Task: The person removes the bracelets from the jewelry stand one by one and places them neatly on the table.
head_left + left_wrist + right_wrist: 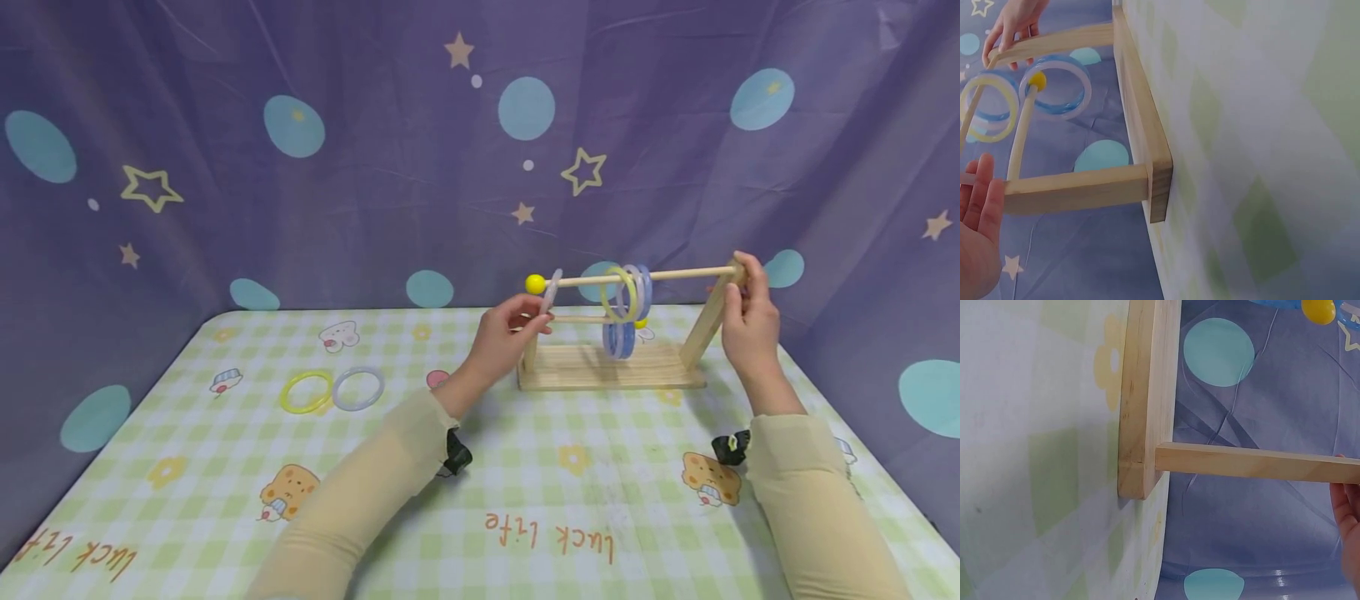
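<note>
A wooden stand with two rods has its base on the table. My left hand pinches a pale translucent ring at the left end of the upper rod, just right of its yellow ball. My right hand grips the top of the right post, with the thumb in front. Midway along the upper rod hang a yellow ring and pale and blue rings. Several blue and pale rings hang from the lower rod. The right wrist view shows only part of the right hand.
Flat on the checked tablecloth, left of the stand, lie a yellow ring and a pale clear ring, side by side. A purple curtain with stars and dots hangs behind the table.
</note>
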Demonstrator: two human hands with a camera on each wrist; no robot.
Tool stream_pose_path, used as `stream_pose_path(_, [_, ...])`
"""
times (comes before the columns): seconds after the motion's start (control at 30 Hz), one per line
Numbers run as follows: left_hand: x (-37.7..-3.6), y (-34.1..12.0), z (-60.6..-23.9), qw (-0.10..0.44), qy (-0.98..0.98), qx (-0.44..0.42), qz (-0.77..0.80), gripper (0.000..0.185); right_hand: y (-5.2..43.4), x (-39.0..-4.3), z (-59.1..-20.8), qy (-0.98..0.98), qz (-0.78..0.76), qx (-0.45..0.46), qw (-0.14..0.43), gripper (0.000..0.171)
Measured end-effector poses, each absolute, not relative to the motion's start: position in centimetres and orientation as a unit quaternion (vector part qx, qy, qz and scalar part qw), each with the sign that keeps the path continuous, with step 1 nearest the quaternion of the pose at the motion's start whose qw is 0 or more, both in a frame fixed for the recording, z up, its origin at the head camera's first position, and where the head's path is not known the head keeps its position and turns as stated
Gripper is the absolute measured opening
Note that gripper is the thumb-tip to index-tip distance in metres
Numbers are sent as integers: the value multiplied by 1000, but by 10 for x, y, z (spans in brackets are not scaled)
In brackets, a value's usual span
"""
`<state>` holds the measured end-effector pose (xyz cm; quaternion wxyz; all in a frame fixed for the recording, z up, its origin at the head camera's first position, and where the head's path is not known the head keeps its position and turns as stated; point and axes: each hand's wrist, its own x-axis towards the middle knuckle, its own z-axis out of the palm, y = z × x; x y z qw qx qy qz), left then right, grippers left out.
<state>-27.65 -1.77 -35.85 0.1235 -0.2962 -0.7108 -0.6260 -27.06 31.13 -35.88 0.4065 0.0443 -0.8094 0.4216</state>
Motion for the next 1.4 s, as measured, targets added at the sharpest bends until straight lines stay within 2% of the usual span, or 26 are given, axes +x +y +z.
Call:
stream_pose_path(0.53, [-272,-46,-347,96,-689,-271,-666,17,310,-270,-358,-808,427,40,404,38])
stream_pose_path(1.07, [-260,-79,-348,127,-677,-227,-689,17,311,-268,-355,-816,418,27,398,38])
stream_pose_path(1.4, [-247,-114,-352,123,-707,-227,-658,17,310,-267,-356,-816,418,33,397,39])
